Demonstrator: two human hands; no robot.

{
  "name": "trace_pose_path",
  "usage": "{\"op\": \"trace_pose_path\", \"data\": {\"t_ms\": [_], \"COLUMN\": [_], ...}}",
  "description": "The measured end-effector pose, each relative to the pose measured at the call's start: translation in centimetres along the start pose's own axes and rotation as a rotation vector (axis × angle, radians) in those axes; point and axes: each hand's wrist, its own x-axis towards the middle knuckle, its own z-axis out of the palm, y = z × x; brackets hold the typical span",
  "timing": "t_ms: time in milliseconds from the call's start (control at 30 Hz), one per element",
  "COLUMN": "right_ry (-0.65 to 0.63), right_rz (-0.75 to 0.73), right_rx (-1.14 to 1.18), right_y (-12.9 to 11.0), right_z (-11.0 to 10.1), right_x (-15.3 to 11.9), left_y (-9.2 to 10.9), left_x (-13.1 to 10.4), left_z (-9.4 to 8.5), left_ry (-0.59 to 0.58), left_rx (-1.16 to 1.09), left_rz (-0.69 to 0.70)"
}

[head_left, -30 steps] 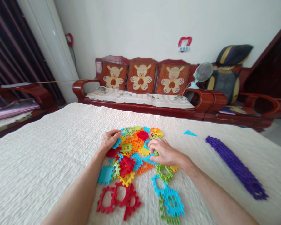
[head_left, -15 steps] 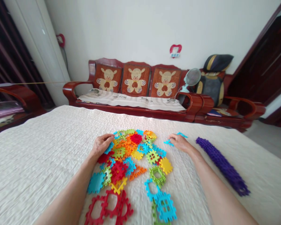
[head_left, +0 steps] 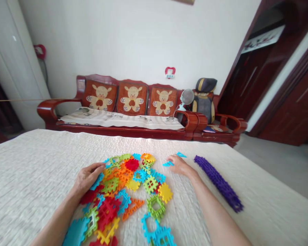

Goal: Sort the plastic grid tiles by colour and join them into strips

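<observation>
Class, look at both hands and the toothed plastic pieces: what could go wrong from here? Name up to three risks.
1. The pieces in the heap overlap, and their toothed edges might catch, so lifting one could drag its neighbours.
2. The left hand lies against the heap's edge; a sideways slip might scatter pieces.
3. The right hand has its fingers at a small blue piece, near a blue triangle that it could nudge.

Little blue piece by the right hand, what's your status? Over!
Right hand: fingertips at blue piece. Left hand: at pile's edge. Purple strip farther right, clear of hands.
</observation>
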Motion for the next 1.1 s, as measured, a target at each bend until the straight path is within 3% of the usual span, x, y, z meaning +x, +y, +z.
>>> {"op": "trace_pose_path", "data": {"t_ms": [133, 267, 567, 1100], "right_ry": [0.264, 0.360, 0.436, 0.419], "right_rz": [0.116, 0.198, 0.207, 0.288], "right_rx": [0.049, 0.038, 0.026, 0.020], "right_y": [2.5, 5.2, 7.4, 7.0], "right_z": [-0.9, -0.8, 1.5, 1.1], "right_x": [1.3, 2.3, 2.0, 1.4], "left_y": [-0.6, -0.9, -1.2, -0.4], "left_x": [0.3, 0.4, 0.6, 0.1], "left_z": [0.0, 0.0, 0.0, 0.1], "left_ry": [-0.006, -0.005, 0.001, -0.007], "left_rx": [0.028, 0.041, 0.052, -0.009], "left_rz": [0.010, 0.011, 0.026, 0.006]}}
